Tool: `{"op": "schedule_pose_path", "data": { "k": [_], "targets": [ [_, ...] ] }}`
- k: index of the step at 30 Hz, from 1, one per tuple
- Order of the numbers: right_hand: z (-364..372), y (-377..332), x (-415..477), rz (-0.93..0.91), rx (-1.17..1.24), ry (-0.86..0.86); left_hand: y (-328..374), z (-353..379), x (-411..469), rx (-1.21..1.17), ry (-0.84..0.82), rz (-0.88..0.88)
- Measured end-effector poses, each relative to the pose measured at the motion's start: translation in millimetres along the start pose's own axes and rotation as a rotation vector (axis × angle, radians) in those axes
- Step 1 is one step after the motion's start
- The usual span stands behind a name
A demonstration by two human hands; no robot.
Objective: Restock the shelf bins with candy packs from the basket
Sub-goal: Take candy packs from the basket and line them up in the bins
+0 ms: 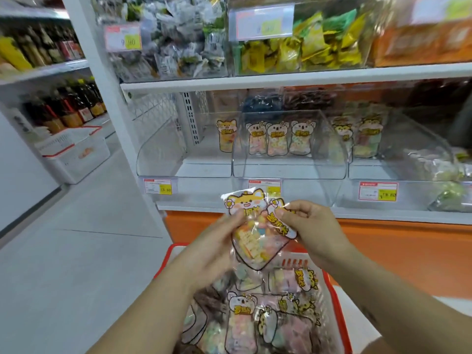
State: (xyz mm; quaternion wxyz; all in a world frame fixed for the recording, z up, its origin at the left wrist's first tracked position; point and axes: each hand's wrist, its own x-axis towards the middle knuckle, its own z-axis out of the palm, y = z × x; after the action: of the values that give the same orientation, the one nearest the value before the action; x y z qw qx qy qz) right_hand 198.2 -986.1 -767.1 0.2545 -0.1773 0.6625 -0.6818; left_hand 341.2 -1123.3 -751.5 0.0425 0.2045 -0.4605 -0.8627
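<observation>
Left hand pinches one candy pack — right hand a second pack (fingers clamped).

Grey floor is seen left; bottles are racked on white side shelving, white crate set beneath.

upper shelf price tag 9.90, lower shelf price tag 16.80
</observation>
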Motion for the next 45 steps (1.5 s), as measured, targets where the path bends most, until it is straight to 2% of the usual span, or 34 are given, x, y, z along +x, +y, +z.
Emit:
{"op": "schedule_pose_path", "data": {
  "k": [2,5,9,11,14,18,21,24,27,30,32,35,37,39,42,45],
  "targets": [
    [0.0,-4.2,-0.4,-0.043,-0.127,0.050,-13.1,4.7,3.1,0.237,0.095,-0.012],
    [-2.0,-18.2,-2.6,-0.186,-0.298,0.065,-19.2,0.7,12.0,0.365,0.182,0.096],
    [4.7,-28.2,-14.5,-0.486,-0.507,-0.016,-16.2,0.6,7.8,0.624,0.120,0.120],
    [8.1,-28.7,-17.8,-0.548,-0.634,-0.122,-14.1,-3.5,1.1,0.740,0.063,0.069],
    [7.7,-29.0,-10.5,-0.393,-0.709,-0.238,-15.4,-13.0,-7.1,0.892,0.012,-0.005],
    [10.1,-36.7,-8.7,-0.215,-0.582,-0.292,-21.5,-5.0,-15.7,0.748,0.019,0.042],
    [13.5,-42.6,-13.0,-0.213,-0.656,-0.279,-21.8,0.9,-21.3,0.777,0.091,0.112],
    [17.1,-44.2,-12.9,-0.217,-0.575,-0.217,-16.0,10.7,-28.6,0.794,0.181,0.166],
    [20.2,-45.3,-12.6,-0.197,-0.502,-0.209,-13.4,11.2,-27.6,0.783,0.203,0.245],
    [17.4,-42.7,-9.1,-0.116,-0.399,-0.180,-9.2,8.3,-25.5,0.694,0.143,0.242],
    [17.3,-43.1,-9.0,-0.024,-0.237,-0.212,-6.0,5.7,-24.7,0.642,0.112,0.226],
    [16.7,-43.7,-9.7,0.097,0.049,-0.311,0.0,2.4,-22.4,0.562,0.185,0.285],
    [20.2,-46.2,-14.8,0.068,-0.020,-0.413,5.2,0.0,-20.5,0.568,0.239,0.330],
    [27.0,-47.6,-17.4,-0.009,-0.112,-0.447,14.0,0.3,-22.3,0.678,0.242,0.357],
    [41.0,-52.2,-9.5,-0.104,-0.163,-0.394,28.1,-4.1,-23.7,0.792,0.252,0.392],
    [64.4,-64.3,4.3,-0.166,-0.225,-0.331,48.8,-12.9,-21.0,0.805,0.316,0.465]
  ]
}}
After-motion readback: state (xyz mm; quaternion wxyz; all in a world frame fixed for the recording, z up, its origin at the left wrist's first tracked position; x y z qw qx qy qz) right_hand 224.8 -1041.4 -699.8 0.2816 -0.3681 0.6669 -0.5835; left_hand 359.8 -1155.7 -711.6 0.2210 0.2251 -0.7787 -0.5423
